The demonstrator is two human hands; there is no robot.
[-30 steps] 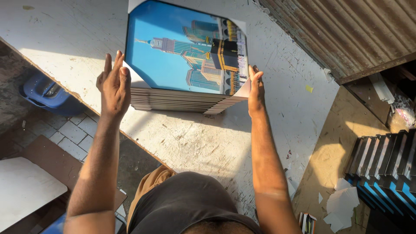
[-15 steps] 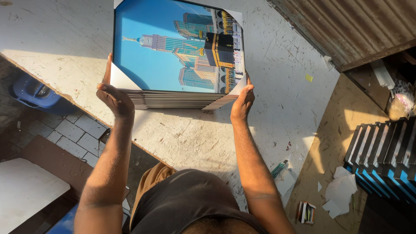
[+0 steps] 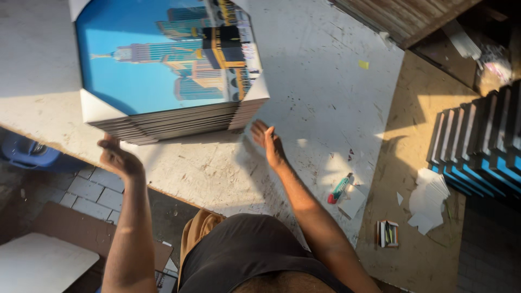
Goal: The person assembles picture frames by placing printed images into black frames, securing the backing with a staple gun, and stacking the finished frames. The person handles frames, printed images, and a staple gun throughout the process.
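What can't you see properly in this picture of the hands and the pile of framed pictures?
- Stack of framed pictures: in the head view its top is cut off by the picture's edge, and the lower frames show only their edges.
- Left hand: motion-blurred, so whether it touches the stack is unclear.
- Right hand: also blurred; fingers unclear.
- Small box on the board: too small to tell its contents.
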